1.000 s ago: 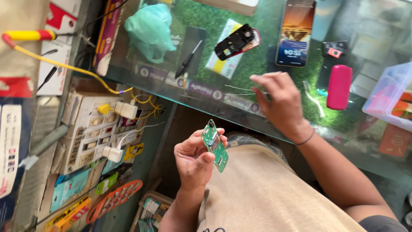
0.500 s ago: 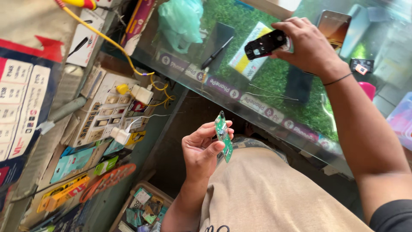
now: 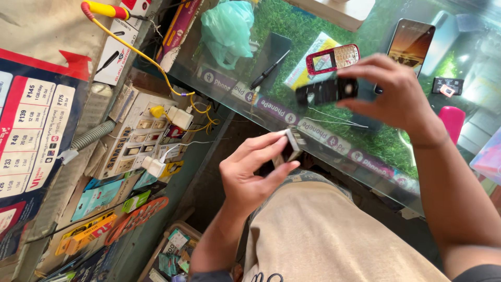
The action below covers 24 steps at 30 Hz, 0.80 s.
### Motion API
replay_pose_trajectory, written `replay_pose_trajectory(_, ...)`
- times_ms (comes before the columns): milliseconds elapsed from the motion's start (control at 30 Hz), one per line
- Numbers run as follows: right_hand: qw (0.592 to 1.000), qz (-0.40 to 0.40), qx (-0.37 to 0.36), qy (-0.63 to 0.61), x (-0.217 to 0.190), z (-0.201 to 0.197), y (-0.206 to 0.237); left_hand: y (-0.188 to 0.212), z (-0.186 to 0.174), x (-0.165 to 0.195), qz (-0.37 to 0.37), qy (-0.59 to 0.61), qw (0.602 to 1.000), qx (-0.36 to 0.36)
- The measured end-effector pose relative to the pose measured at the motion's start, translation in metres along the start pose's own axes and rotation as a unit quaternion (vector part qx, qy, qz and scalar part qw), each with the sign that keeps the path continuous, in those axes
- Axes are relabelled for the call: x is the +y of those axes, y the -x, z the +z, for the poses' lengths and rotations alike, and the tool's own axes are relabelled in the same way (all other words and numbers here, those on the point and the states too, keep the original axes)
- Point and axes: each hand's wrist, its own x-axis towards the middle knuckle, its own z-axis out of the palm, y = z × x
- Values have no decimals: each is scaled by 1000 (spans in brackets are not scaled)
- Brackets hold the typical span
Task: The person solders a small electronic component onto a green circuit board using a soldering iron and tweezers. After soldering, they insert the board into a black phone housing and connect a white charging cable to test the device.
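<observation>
Glossy black phone shell pinched in right hand, above glass counter

Phone casing: black. Keypad phone: red, pale keys. Plastic bag: mint green. Cable: yellow. Turf under glass: green. Oblong case: pink.

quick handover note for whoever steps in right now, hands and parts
Left hand: grip pinches a small circuit board edge-on, held below the glass counter.
Right hand: grip holds a black phone part above the counter.
On the counter: red keypad phone, black pen-like tool, smartphone, green bag.
Done: the two parts are in hand.
Left: they are apart, not joined.
</observation>
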Motion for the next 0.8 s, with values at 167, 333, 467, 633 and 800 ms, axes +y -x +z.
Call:
replay_pose_trajectory(167, 998, 16, -30, -51, -55, -14, 19, -30, 3, 22, 121, -222, 961, -111)
replay_pose_trajectory(333, 997, 32, -31, -57, -85, -25, 25, -41, 10, 33, 157, -274, 930, -188)
replay_pose_trajectory(467, 997, 15, -32, -67, -93, -29, 28, -40, 13, 38, 173, -288, 918, -210)
replay_pose_trajectory(633, 998, 16, -25, -60, -98, -34, 34, -38, 13, 43, 174, -290, 913, -227)
replay_pose_trajectory(800, 998, 6, -18, -60, -102, -37, 38, -37, 15, 48, 164, -283, 916, -233)
